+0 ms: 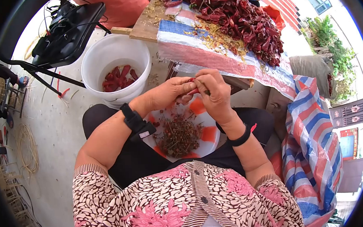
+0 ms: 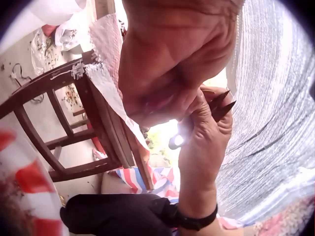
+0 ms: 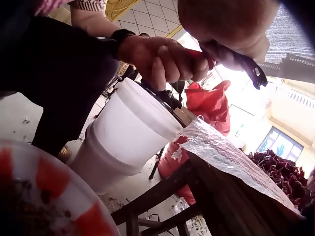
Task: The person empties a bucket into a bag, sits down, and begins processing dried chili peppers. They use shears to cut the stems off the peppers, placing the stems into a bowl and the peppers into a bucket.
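Both hands meet in front of the chest, over a bowl. My left hand [image 1: 170,93] grips a red dried chili pepper [image 1: 194,91], mostly covered by the fingers. At the pepper's end, the fingertips of my right hand [image 1: 215,90] pinch it. A small dark tool [image 2: 221,104] with two pointed tips juts out of the right hand in the left wrist view; its kind cannot be made out. Below the hands, the white bowl [image 1: 211,144] with orange-red patches holds a heap of brown stems and scraps [image 1: 178,134].
A white bucket [image 1: 91,60] with several red peppers [image 1: 119,78] inside stands ahead to the left. At the front right, a table under a striped sheet [image 1: 211,55] bears a big pile of dried chilies [image 1: 242,22]. A black chair [image 1: 68,37] stands at the far left.
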Demonstrator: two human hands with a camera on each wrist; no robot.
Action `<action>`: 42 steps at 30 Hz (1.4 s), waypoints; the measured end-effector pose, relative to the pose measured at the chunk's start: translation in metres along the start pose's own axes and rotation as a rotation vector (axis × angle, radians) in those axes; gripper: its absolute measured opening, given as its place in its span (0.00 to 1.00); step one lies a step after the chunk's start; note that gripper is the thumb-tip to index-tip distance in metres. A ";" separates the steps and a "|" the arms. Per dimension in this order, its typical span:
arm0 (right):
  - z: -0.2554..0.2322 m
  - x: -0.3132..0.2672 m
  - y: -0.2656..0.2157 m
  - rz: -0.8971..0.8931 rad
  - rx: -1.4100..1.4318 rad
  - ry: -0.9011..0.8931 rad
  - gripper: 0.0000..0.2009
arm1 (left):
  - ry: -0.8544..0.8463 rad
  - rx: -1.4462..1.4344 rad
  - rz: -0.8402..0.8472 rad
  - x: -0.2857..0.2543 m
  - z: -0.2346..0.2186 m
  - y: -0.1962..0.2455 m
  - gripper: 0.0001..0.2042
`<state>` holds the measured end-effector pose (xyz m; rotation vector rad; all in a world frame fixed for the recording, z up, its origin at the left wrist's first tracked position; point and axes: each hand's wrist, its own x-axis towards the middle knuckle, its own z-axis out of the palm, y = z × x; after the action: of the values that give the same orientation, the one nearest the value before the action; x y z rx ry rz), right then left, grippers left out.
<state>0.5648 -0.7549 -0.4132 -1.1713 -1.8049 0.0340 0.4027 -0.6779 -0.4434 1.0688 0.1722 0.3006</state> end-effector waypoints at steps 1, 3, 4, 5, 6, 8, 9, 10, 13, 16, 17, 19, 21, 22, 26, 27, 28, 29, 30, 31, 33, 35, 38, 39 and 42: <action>0.001 0.001 -0.001 0.036 0.103 0.055 0.04 | -0.036 -0.035 -0.009 -0.001 0.002 0.004 0.13; -0.001 0.002 -0.013 0.508 0.725 0.092 0.03 | -0.108 -0.110 -0.027 -0.004 0.003 0.011 0.12; -0.003 0.002 -0.018 0.750 1.035 0.111 0.04 | -0.121 -0.100 -0.043 -0.004 0.001 0.011 0.13; -0.005 0.000 -0.020 0.812 1.102 0.091 0.04 | -0.133 -0.089 -0.061 -0.005 -0.001 0.011 0.13; -0.007 -0.001 -0.020 0.874 1.171 0.072 0.05 | -0.144 -0.078 -0.081 -0.006 -0.004 0.011 0.13; -0.009 -0.002 -0.023 1.021 1.266 0.049 0.07 | -0.193 -0.069 -0.115 -0.008 -0.009 0.012 0.13; -0.009 -0.004 -0.019 1.095 1.430 0.042 0.07 | -0.219 -0.063 -0.133 -0.010 -0.009 0.012 0.13; -0.009 -0.009 -0.013 1.168 1.595 0.038 0.07 | -0.220 0.036 -0.150 -0.012 -0.006 0.010 0.13; -0.008 -0.014 -0.003 1.347 1.825 0.068 0.07 | -0.220 0.205 -0.190 -0.015 0.005 0.003 0.12; -0.005 -0.025 -0.008 1.202 1.403 0.149 0.08 | -0.196 0.212 -0.227 -0.014 -0.004 0.007 0.12; -0.006 -0.030 -0.006 1.211 1.322 0.093 0.08 | -0.132 0.255 -0.195 -0.016 -0.006 0.008 0.13; -0.014 -0.046 0.012 1.209 1.169 -0.017 0.10 | -0.166 0.256 -0.155 -0.020 -0.009 0.016 0.13; -0.015 -0.076 0.038 1.132 0.541 -0.413 0.15 | -0.200 0.259 -0.123 -0.024 -0.008 0.015 0.12; -0.007 -0.098 0.052 1.006 0.238 -0.567 0.17 | -0.218 0.259 -0.105 -0.025 -0.008 0.015 0.11; -0.001 -0.131 0.045 0.728 -0.321 -0.775 0.22 | -0.205 0.257 -0.082 -0.025 -0.012 0.007 0.10; 0.000 -0.135 0.046 0.710 -0.301 -0.755 0.21 | -0.209 0.267 -0.078 -0.025 -0.011 0.008 0.10; 0.000 -0.135 0.050 0.836 -0.077 -0.678 0.20 | -0.214 0.278 -0.074 -0.025 -0.012 0.010 0.10; -0.004 -0.119 0.041 0.953 0.149 -0.591 0.19 | -0.201 0.278 -0.093 -0.024 -0.011 0.012 0.10; -0.010 -0.102 0.029 1.063 0.377 -0.493 0.19 | -0.191 0.279 -0.113 -0.024 -0.011 0.013 0.11; -0.018 -0.086 0.014 1.049 0.438 -0.391 0.18 | -0.183 0.280 -0.135 -0.022 -0.011 0.014 0.12; -0.036 -0.055 -0.018 1.014 0.552 -0.182 0.17 | -0.121 0.224 -0.113 -0.020 -0.010 0.012 0.09; -0.048 -0.045 -0.036 0.863 0.466 -0.212 0.17 | -0.061 0.219 -0.086 -0.019 -0.008 0.009 0.08; -0.053 -0.040 -0.048 0.672 0.250 -0.237 0.16 | 0.007 0.264 -0.030 -0.017 -0.008 0.006 0.06; -0.052 -0.038 -0.050 0.614 0.163 -0.244 0.15 | 0.015 0.261 -0.011 -0.016 -0.008 0.004 0.06; -0.052 -0.033 -0.053 0.654 0.115 -0.288 0.14 | 0.052 0.250 -0.012 -0.016 -0.006 0.006 0.06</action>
<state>0.5682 -0.8298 -0.3820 -1.6873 -1.5534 0.7056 0.3849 -0.6752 -0.4411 1.3074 0.2674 0.3012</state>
